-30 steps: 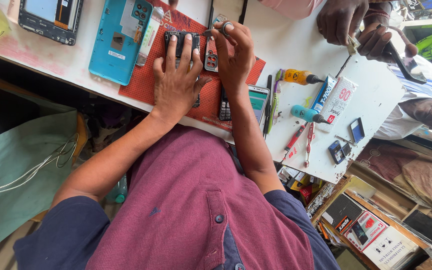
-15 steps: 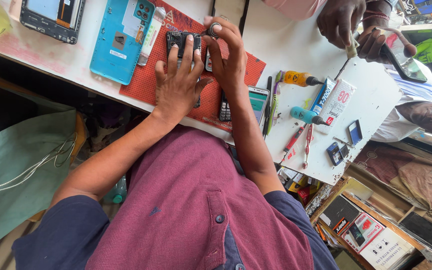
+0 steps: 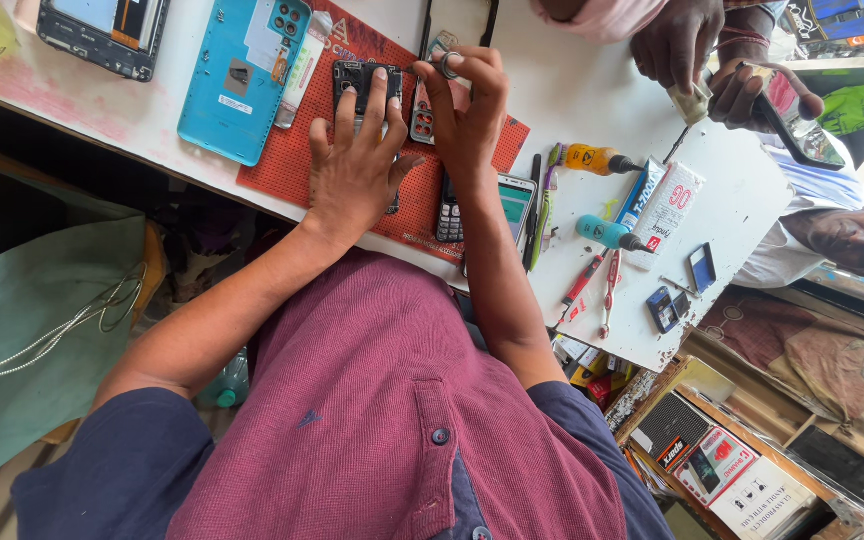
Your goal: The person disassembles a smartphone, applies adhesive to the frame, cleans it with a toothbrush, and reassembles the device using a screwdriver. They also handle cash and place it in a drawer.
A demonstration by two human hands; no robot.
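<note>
I see white table, surface scuffed, edge chipped. Red mat lies on it, turquoise phone back cover overlapping mat's edge. Dark phone near table's end. Keypad phone and small phone with lit screen at mat's other side. Beyond: orange bottle, teal bottle, red screwdrivers, two small dark parts.
</note>
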